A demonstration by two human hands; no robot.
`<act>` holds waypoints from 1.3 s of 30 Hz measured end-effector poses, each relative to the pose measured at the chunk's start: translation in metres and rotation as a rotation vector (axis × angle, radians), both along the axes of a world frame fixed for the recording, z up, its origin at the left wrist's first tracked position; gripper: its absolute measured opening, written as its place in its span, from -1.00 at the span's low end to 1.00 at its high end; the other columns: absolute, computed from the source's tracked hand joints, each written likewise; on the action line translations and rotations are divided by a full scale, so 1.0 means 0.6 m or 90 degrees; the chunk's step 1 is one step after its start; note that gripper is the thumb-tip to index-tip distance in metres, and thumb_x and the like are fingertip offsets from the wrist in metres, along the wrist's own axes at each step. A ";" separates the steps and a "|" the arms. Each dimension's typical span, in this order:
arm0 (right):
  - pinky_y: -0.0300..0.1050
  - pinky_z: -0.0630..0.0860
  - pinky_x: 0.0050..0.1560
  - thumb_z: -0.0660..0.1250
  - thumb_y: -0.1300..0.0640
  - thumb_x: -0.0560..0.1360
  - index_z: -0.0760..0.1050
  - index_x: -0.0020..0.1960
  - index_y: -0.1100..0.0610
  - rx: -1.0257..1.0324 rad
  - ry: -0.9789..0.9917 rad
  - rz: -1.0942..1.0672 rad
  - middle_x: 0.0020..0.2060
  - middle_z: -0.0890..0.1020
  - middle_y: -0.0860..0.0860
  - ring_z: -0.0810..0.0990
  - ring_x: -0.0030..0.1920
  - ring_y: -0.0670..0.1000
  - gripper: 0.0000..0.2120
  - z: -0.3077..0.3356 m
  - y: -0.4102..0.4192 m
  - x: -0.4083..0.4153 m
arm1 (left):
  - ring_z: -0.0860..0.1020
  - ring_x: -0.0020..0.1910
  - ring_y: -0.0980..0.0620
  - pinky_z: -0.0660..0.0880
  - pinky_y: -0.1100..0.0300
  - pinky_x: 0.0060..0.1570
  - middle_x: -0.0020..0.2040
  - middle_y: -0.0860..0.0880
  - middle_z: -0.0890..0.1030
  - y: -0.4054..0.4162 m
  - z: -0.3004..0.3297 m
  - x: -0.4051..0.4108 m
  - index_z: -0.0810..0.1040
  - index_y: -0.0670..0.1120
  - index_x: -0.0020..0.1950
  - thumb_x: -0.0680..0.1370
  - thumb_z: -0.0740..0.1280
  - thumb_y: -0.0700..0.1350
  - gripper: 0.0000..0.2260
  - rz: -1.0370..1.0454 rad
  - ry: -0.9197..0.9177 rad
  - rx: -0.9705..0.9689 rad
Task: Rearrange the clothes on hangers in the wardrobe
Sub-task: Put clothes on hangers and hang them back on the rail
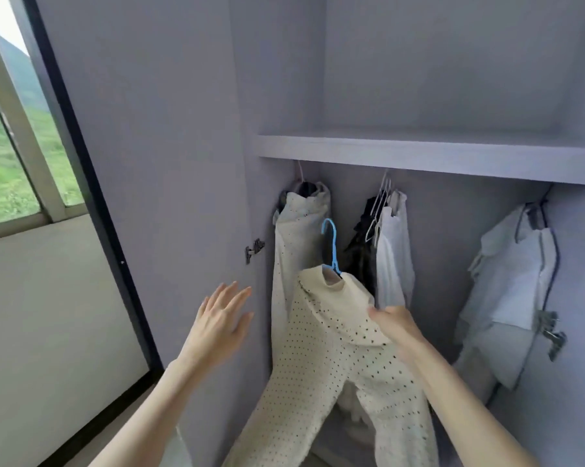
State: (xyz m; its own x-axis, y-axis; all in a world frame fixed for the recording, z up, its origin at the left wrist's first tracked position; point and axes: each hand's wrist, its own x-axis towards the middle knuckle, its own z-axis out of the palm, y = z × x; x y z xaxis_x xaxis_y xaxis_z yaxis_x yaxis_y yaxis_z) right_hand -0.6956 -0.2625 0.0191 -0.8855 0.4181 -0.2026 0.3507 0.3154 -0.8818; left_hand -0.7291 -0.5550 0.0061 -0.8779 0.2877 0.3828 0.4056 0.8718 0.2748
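A cream top with small holes (321,352) hangs on a blue hanger (331,246), off the rail and in front of the wardrobe's lower space. My right hand (397,326) grips its right shoulder. My left hand (222,315) is spread open in the air, beside the inner face of the left door, holding nothing. Behind, a pale dotted garment (299,230) hangs at the far left. A dark garment (362,254) and a white one (394,254) hang on metal hangers (380,210) in the middle. A light blue shirt (510,284) hangs at the right.
A lilac shelf (429,151) runs above the hanging clothes and hides the rail. The open left door (149,163) stands close to my left hand, with a hinge (254,249) on it. A window (18,139) lies further left. Metal clips (552,333) sit on the right side.
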 end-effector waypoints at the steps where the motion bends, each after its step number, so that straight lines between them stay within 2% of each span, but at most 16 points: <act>1: 0.01 0.44 0.11 0.21 0.11 0.58 0.50 -0.14 0.30 -0.035 -0.007 -0.003 -0.15 0.58 0.10 0.58 0.00 0.21 -0.73 -0.001 -0.015 -0.007 | 0.10 0.49 -0.09 0.06 0.00 0.42 0.48 -0.07 0.23 -0.005 0.004 -0.015 0.26 0.00 0.46 0.49 -0.13 0.23 -0.38 -0.014 0.008 -0.010; 2: 0.08 0.38 0.21 0.19 0.13 0.59 0.50 -0.07 0.35 -0.047 -0.004 -0.006 -0.14 0.52 0.04 0.51 0.14 0.27 -0.72 -0.004 -0.030 -0.014 | 0.10 0.49 -0.09 0.06 0.02 0.42 0.48 -0.07 0.23 -0.011 0.008 -0.030 0.26 0.00 0.47 0.45 -0.18 0.24 -0.33 -0.027 0.015 -0.021; 3: 0.09 0.39 0.20 0.17 0.14 0.59 0.48 -0.05 0.39 -0.045 0.004 -0.008 -0.05 0.60 0.22 0.53 0.11 0.26 -0.71 -0.006 -0.045 -0.022 | 0.10 0.49 -0.10 0.06 0.04 0.42 0.48 -0.07 0.24 -0.016 0.012 -0.046 0.26 -0.01 0.47 0.44 -0.20 0.24 -0.31 -0.035 0.022 -0.027; 4: 0.01 0.46 0.06 0.16 0.15 0.59 0.46 -0.13 0.35 -0.034 0.021 -0.003 -0.05 0.55 0.30 0.58 -0.08 0.17 -0.73 -0.007 -0.058 -0.030 | 0.11 0.49 -0.11 0.07 0.05 0.41 0.47 -0.08 0.24 -0.019 0.019 -0.060 0.27 -0.01 0.46 0.44 -0.20 0.23 -0.31 -0.042 0.033 -0.025; 5: -0.12 0.43 -0.16 0.14 0.15 0.60 0.38 -0.22 0.27 -0.024 0.040 0.006 -0.36 0.47 0.11 0.49 -0.32 0.04 -0.73 -0.006 -0.071 -0.037 | 0.12 0.48 -0.11 0.09 0.05 0.40 0.47 -0.08 0.25 -0.021 0.024 -0.073 0.28 -0.02 0.46 0.45 -0.19 0.23 -0.33 -0.047 0.041 -0.018; 6: -0.19 0.32 -0.31 0.12 0.14 0.60 0.31 -0.25 0.21 -0.014 0.058 0.015 -0.42 0.34 0.03 0.33 -0.42 -0.05 -0.73 -0.005 -0.080 -0.046 | 0.12 0.48 -0.12 0.10 0.04 0.39 0.47 -0.08 0.25 -0.021 0.030 -0.084 0.27 -0.02 0.46 0.47 -0.17 0.22 -0.35 -0.051 0.044 -0.009; 8: -0.26 0.23 -0.38 0.10 0.11 0.61 0.36 -0.16 0.20 0.010 0.089 0.028 -0.39 0.30 -0.01 0.28 -0.41 -0.09 -0.77 -0.004 -0.094 -0.064 | 0.09 0.49 -0.12 0.09 0.04 0.39 0.48 -0.07 0.24 -0.019 0.033 -0.103 0.25 0.00 0.47 0.48 -0.14 0.22 -0.38 -0.063 0.031 -0.006; 11: -0.35 0.28 -0.46 0.11 0.14 0.61 0.36 -0.15 0.20 0.065 0.156 0.019 -0.37 0.35 -0.01 0.31 -0.41 -0.11 -0.80 -0.005 -0.107 -0.096 | 0.10 0.49 -0.14 0.09 0.03 0.40 0.46 -0.09 0.26 -0.014 0.035 -0.136 0.28 -0.01 0.46 0.47 -0.16 0.23 -0.35 -0.089 0.044 -0.003; 15: -0.41 0.32 -0.48 0.12 0.18 0.61 0.37 -0.13 0.20 0.149 0.208 -0.013 -0.38 0.40 -0.03 0.33 -0.44 -0.14 -0.83 -0.015 -0.116 -0.147 | 0.05 0.50 -0.09 0.03 0.06 0.42 0.48 -0.07 0.23 0.000 0.043 -0.191 0.25 0.00 0.47 0.50 -0.11 0.22 -0.40 -0.097 0.039 0.034; 19: -0.30 0.25 -0.49 0.12 0.19 0.60 0.40 -0.15 0.27 0.131 0.228 -0.039 -0.41 0.38 0.01 0.29 -0.46 -0.11 -0.79 -0.030 -0.103 -0.223 | 0.01 0.51 -0.05 -0.03 0.12 0.42 0.49 -0.05 0.20 0.029 0.051 -0.260 0.23 0.01 0.47 0.60 0.02 0.10 -0.55 -0.113 0.061 0.056; 22: -0.33 0.27 -0.49 0.13 0.21 0.60 0.37 -0.20 0.23 0.094 0.262 -0.067 -0.41 0.37 -0.02 0.29 -0.47 -0.12 -0.78 -0.028 -0.086 -0.293 | -0.03 0.51 -0.01 -0.05 0.12 0.45 0.51 -0.02 0.14 0.059 0.066 -0.325 0.17 0.03 0.49 0.63 0.09 0.00 -0.58 -0.112 0.070 0.077; 29: -0.45 0.35 -0.48 0.12 0.21 0.60 0.40 -0.07 0.25 0.054 0.328 -0.067 -0.34 0.40 -0.06 0.35 -0.42 -0.17 -0.85 0.018 -0.038 -0.479 | 0.10 0.48 -0.19 0.08 -0.09 0.44 0.49 -0.20 0.17 0.126 0.139 -0.515 0.19 -0.06 0.49 0.58 0.04 0.06 -0.51 -0.095 0.151 0.077; 32: -0.39 0.34 -0.51 0.12 0.22 0.60 0.37 -0.14 0.23 0.073 0.345 -0.059 -0.40 0.40 -0.03 0.35 -0.47 -0.15 -0.83 0.036 -0.025 -0.559 | 0.08 0.48 -0.24 0.09 -0.22 0.41 0.50 -0.22 0.11 0.152 0.181 -0.592 0.12 -0.04 0.50 0.55 0.05 0.02 -0.48 -0.071 0.199 0.043; 35: -0.34 0.33 -0.52 0.12 0.24 0.60 0.37 -0.15 0.24 0.080 0.351 -0.064 -0.42 0.42 0.00 0.34 -0.49 -0.11 -0.83 0.040 -0.022 -0.619 | -0.01 0.50 -0.22 -0.01 -0.20 0.41 0.53 -0.18 0.02 0.170 0.222 -0.652 0.03 0.01 0.52 0.53 -0.01 0.07 -0.46 -0.037 0.219 0.000; 37: -0.34 0.34 -0.52 0.11 0.25 0.60 0.37 -0.13 0.24 0.076 0.358 -0.065 -0.41 0.43 0.01 0.35 -0.48 -0.10 -0.85 0.042 -0.024 -0.645 | 0.02 0.49 -0.24 0.03 -0.22 0.41 0.52 -0.21 0.04 0.173 0.240 -0.683 0.02 0.02 0.52 0.54 -0.05 0.14 -0.45 -0.041 0.259 -0.016; 39: -0.34 0.34 -0.52 0.11 0.25 0.59 0.36 -0.13 0.23 0.074 0.377 -0.068 -0.41 0.43 0.01 0.34 -0.49 -0.10 -0.85 0.042 -0.027 -0.664 | 0.02 0.48 -0.27 -0.03 -0.18 0.42 0.51 -0.22 0.05 0.173 0.250 -0.704 0.05 0.02 0.52 0.55 -0.06 0.15 -0.45 -0.047 0.297 -0.017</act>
State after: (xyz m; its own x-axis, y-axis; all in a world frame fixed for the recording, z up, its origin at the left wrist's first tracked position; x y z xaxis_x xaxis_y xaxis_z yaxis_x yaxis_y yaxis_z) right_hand -1.0940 -0.2788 0.0445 -0.7856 0.5009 0.3632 -0.1529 0.4116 -0.8984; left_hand -1.1515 -0.4513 0.1560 -0.5905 0.3580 0.7233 0.5414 0.8404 0.0260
